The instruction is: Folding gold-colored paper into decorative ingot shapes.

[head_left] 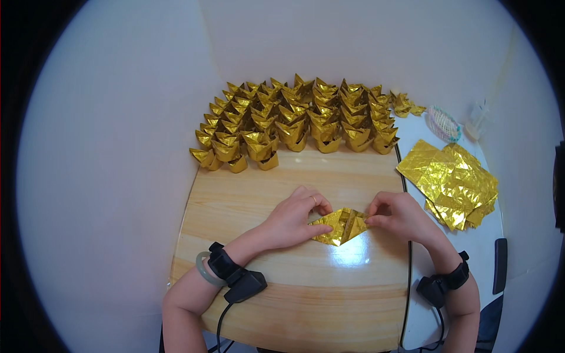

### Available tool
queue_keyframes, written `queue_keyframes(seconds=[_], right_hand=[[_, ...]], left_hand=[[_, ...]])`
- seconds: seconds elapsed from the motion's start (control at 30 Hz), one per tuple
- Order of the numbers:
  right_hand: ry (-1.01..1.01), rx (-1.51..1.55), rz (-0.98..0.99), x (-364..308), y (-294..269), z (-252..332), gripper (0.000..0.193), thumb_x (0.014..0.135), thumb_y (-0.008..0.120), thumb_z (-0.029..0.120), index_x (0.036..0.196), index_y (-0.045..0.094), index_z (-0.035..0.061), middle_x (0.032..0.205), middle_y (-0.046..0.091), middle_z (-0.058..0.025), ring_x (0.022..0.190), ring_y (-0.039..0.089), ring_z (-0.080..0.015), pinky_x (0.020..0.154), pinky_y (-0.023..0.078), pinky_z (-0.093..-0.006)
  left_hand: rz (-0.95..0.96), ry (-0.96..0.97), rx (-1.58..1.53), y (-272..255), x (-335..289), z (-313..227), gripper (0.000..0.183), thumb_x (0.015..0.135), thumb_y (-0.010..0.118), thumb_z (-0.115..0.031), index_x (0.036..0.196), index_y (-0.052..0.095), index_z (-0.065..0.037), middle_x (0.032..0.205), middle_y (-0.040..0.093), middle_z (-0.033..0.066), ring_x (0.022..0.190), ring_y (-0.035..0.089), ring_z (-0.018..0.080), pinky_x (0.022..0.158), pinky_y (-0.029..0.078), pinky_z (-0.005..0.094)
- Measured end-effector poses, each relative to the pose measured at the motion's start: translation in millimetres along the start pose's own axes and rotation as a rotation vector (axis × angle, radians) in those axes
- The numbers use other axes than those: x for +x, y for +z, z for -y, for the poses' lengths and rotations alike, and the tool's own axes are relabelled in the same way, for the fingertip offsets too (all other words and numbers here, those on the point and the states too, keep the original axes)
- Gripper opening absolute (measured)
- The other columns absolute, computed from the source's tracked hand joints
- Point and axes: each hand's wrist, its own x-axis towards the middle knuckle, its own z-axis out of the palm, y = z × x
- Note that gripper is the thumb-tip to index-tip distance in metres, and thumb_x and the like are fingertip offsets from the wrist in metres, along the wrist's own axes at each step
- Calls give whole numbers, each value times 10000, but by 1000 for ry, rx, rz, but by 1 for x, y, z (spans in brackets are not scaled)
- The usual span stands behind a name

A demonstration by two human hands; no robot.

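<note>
folded gold paper (338, 228) is pinched by both hands (293, 219); gold paper boats (291, 130) crowd behind, foil sheets (460, 183) lie right.

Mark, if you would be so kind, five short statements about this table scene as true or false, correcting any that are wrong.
1. The left hand and the right hand both touch the folded gold piece. True.
2. The loose gold sheets lie to the left of the left hand. False: they lie on the white surface, on the right.
3. The ring is on the right hand. False: it is on the left hand.
4. Many folded gold shapes stand toward the far side of the wooden tabletop. True.
5. Only one wrist wears a black strap. False: both do.
</note>
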Motion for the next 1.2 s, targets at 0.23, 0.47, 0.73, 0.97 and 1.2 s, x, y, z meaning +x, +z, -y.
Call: queue_keyframes(seconds=[0.23, 0.47, 0.73, 0.97, 1.2], right_hand=[[-366, -72, -241, 4, -3, 3, 112, 732, 664, 31, 828, 629, 78, 823, 615, -57, 805, 604, -241, 697, 495, -332], [-409, -341, -145, 6, 1, -10, 97, 694, 621, 40, 775, 614, 93, 807, 601, -34, 844, 589, -247, 727, 497, -353], [-484, -426, 24, -7, 28, 11, 607, 883, 604, 365, 1304, 447, -43, 1337, 473, -234, 1284, 426, -347, 1092, 313, -444], [-394, -549, 198, -14, 29, 9, 980, 846, 464, 665, 1416, 215, -92, 1480, 200, -309, 1405, 189, -393, 1145, 195, -443], [-230, -615, 143, -23, 20, -3, 1029, 821, 485, 687, 1439, 175, -75, 1502, 178, -281, 1420, 165, -366, 1154, 152, -451]], left_hand=[[-243, 278, 133, -6, 3, 1, 141, 747, 741, -116, 800, 614, -86, 863, 574, 37, 891, 530, 251, 811, 426, 353], [107, 153, -1, 0, 1, 12, 191, 760, 737, -166, 928, 670, -107, 975, 591, 36, 982, 521, 280, 871, 427, 385], [220, 102, 548, -1, -2, 8, 588, 933, 522, -336, 1452, 327, -143, 1521, 285, 44, 1410, 193, 319, 1117, 192, 535], [298, 52, 561, 0, -3, 1, 607, 962, 466, -317, 1473, 236, -83, 1540, 231, 78, 1439, 151, 261, 1122, 168, 549], [269, 56, 548, 2, -5, 2, 604, 980, 411, -311, 1472, 195, -36, 1542, 202, 124, 1435, 165, 261, 1128, 160, 534]])
